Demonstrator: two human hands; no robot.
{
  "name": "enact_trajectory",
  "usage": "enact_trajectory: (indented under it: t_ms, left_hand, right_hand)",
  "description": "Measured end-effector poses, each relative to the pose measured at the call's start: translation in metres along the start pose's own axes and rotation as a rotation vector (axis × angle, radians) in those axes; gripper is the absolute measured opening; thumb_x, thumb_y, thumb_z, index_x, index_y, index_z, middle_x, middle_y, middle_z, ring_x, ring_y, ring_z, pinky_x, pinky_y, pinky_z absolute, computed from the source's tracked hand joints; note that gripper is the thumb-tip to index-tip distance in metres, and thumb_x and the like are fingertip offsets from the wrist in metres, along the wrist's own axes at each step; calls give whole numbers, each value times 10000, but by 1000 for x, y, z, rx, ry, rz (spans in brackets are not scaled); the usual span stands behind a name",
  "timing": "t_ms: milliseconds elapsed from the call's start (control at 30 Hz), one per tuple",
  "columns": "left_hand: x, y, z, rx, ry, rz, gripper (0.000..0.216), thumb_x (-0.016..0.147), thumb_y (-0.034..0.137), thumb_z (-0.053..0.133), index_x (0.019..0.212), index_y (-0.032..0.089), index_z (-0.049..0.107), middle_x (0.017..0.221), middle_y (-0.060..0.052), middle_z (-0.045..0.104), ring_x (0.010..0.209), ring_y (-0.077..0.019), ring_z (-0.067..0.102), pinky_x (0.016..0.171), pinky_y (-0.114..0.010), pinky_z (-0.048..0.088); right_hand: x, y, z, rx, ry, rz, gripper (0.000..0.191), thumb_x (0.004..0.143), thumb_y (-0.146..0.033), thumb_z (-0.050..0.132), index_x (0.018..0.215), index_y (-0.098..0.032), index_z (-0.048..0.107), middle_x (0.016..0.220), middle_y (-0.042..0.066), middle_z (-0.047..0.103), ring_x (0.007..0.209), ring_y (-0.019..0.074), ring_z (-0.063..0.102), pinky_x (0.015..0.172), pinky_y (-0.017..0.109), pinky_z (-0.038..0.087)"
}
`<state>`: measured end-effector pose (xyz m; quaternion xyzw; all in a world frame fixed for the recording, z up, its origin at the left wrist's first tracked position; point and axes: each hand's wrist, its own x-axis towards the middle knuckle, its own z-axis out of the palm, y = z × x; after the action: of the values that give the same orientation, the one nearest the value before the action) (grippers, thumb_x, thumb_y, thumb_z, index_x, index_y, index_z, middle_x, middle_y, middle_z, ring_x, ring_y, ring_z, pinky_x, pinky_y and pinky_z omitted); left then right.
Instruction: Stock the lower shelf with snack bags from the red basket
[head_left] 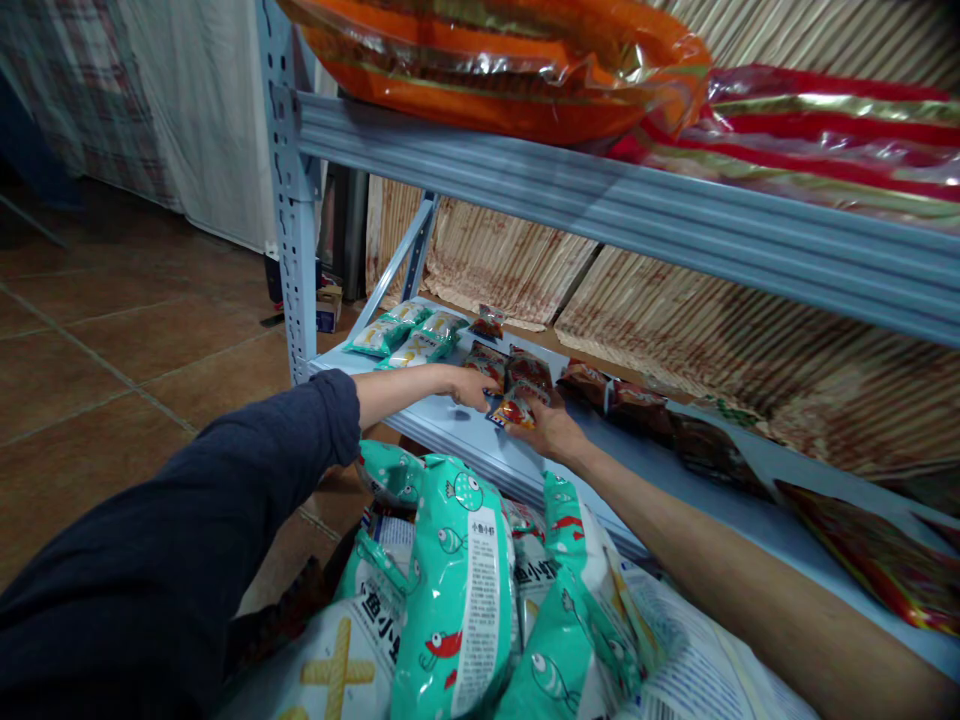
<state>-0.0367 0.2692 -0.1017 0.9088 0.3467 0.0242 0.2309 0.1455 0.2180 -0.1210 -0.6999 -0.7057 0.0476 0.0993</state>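
On the lower blue shelf (442, 415), both my hands are among small brown and red snack packets. My right hand (551, 425) grips a small shiny packet (516, 408) near the shelf's front edge. My left hand (472, 386) is just left of it, fingers closed at the lower edge of another brown packet (484, 362); part of its grip is hidden. Directly behind the right hand lies a further brown packet (529, 368). A smaller packet (489, 320) sits at the back. Green and white snack bags (424, 340) lie to the left of my hands.
Large green snack bags (454, 590) are heaped below me, before the shelf. More brown packets (637, 405) line the shelf to the right. Overhead, the upper shelf beam (525, 185) carries orange bags (510, 70) and red bags (840, 130). A perforated upright (295, 240) stands at left.
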Motion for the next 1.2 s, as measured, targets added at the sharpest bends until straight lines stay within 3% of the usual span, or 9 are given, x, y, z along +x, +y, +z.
enact_trajectory:
  t_ms: [133,267,467,800,1100,1200]
  left_hand:
    - [9,-6,7,9,-23,-67,617,618,179,546,1230,194,475,1167,-73,567,1019,-237,513,861,-310,417]
    - [11,-10,12,-23,53,-172,654,576,157,551,1225,190,487,1150,-77,579,1050,-269,496,867,-321,416]
    - [9,-14,6,-34,53,-197,603,559,120,530,1161,145,549,1050,-112,624,929,-275,550,808,-337,443]
    - [-1,-1,-1,-54,152,-234,444,605,150,563,1043,95,607,926,-122,644,944,-265,539,794,-278,430]
    - [-28,15,-16,-262,79,-128,269,677,178,523,902,125,658,815,-48,644,754,-150,545,669,-219,430]
    - [-48,35,-24,-504,-86,53,172,672,216,558,774,128,666,823,-44,635,758,-145,554,666,-229,443]
  right_hand:
    - [-3,2,5,177,23,20,477,579,-318,702,1045,-307,598,1368,32,276,1070,262,493,924,349,365]
    - [-5,-1,3,123,-2,19,447,609,-288,677,1048,-292,596,1371,50,250,1015,261,522,907,370,374]
    - [-4,-5,-3,-5,-86,-34,388,716,-329,579,1091,-237,545,1200,90,450,1001,231,523,878,316,388]
    - [-1,0,-3,-43,-30,-102,290,739,-246,528,1022,-190,553,1098,87,517,955,190,546,822,266,412]
    - [1,0,0,-57,77,-162,290,745,-292,520,1008,-191,590,1078,95,559,965,217,539,825,307,410]
    - [2,-3,-4,5,83,-190,296,738,-296,519,1003,-189,597,1038,92,584,982,228,533,826,316,405]
